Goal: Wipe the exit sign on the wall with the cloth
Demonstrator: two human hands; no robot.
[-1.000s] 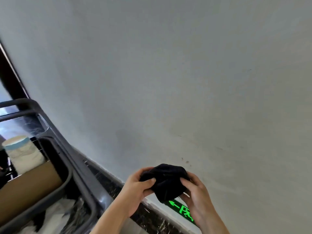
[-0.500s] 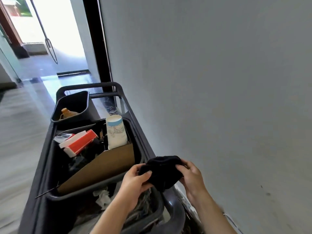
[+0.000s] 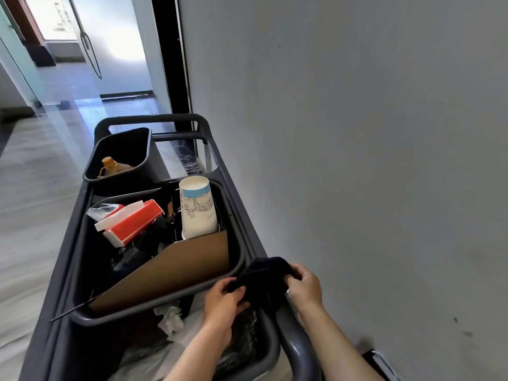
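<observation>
Since a second ago our view has swung away from the green exit sign low on the wall and now looks along the grey cart (image 3: pixel 239 215); the sign itself is out of sight, apart from a dark corner at the bottom right edge that we cannot identify. We hold the black cloth (image 3: pixel 264 279) bunched between both hands, above the near end of the cart and just beside the pale wall (image 3: pixel 371 160); our left hand (image 3: pixel 224 301) has its grip pinched on the cloth's left side, thumb on top; our right hand (image 3: pixel 303 287) has its grip curled narrow around the cloth's right edge. In the large bin (image 3: pixel 242 259) ahead of us we see a brown cardboard sheet (image 3: pixel 176 270) leaning, a paper cup (image 3: pixel 196 207) upside down behind it, and a red-and-white box (image 3: pixel 129 221) to the left; a smaller bin (image 3: pixel 123 149) beyond holds a bottle (image 3: pixel 110 166) with an orange cap.
</observation>
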